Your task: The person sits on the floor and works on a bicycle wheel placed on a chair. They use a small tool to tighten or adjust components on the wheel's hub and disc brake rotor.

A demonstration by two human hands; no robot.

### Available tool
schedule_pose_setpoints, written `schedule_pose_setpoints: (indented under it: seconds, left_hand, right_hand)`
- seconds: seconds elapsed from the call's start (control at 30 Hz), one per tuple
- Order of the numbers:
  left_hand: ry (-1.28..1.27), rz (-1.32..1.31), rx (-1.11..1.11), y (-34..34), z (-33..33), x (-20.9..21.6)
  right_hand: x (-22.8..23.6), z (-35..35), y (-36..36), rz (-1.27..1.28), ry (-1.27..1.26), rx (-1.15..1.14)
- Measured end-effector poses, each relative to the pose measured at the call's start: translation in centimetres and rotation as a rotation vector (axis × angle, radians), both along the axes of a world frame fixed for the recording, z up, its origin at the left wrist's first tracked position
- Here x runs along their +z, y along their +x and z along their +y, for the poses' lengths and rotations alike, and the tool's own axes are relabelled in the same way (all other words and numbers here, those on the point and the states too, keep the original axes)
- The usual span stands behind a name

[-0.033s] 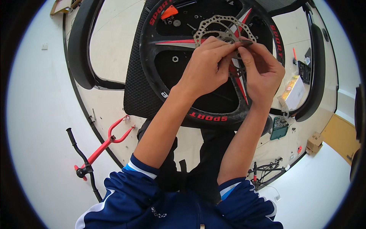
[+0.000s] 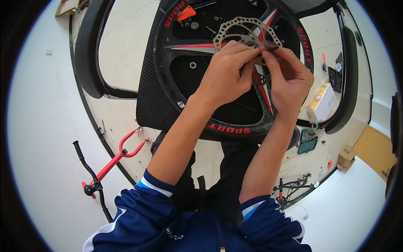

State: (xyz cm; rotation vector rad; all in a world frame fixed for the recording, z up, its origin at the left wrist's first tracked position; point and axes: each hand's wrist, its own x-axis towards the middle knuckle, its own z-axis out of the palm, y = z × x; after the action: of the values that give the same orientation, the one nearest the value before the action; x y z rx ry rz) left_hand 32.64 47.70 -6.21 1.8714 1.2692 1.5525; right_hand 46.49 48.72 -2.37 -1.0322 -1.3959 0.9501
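My left hand (image 2: 230, 73) and my right hand (image 2: 289, 80) meet over the hub of a bicycle wheel, fingertips pinched together. Between them is a small dark part (image 2: 272, 47), too covered by the fingers to tell its kind. Beneath lies a silver brake disc (image 2: 224, 31) with holes around its rim, partly hidden by my hands. The black wheel (image 2: 168, 82) with red and white spokes lies flat on a black mesh chair seat (image 2: 147, 92). A hex nut (image 2: 193, 65) and a washer (image 2: 194, 25) rest on the seat between the spokes.
Black armrests (image 2: 92, 50) flank the seat. On the floor at left lies a red fork (image 2: 111, 166) with black handlebars (image 2: 86, 166). At right are a white and yellow box (image 2: 323, 103), a green tray (image 2: 307, 145), a cardboard box (image 2: 346, 156) and a black bicycle frame (image 2: 294, 185).
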Motion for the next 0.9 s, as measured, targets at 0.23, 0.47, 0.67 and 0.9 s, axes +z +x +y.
schedule_pose_setpoints:
  seconds: [0.23,0.47,0.67,0.9]
  left_hand:
    - [-0.097,-0.123,0.126,0.5,-0.4,0.2]
    - [-0.117,-0.108,0.116,0.7,-0.6,0.6]
    - [-0.138,-0.134,0.082,0.7,-0.4,0.4]
    - [-0.143,-0.153,0.071,0.7,-0.3,-0.3]
  right_hand:
    - [-0.4,0.1,-0.4,-0.042,-0.023,-0.045]
    - [0.1,0.0,-0.8,0.113,-0.022,0.03]
    - [0.3,0.2,-0.1,0.183,-0.004,0.104]
    - [-0.2,0.4,0.3,0.119,-0.003,0.129]
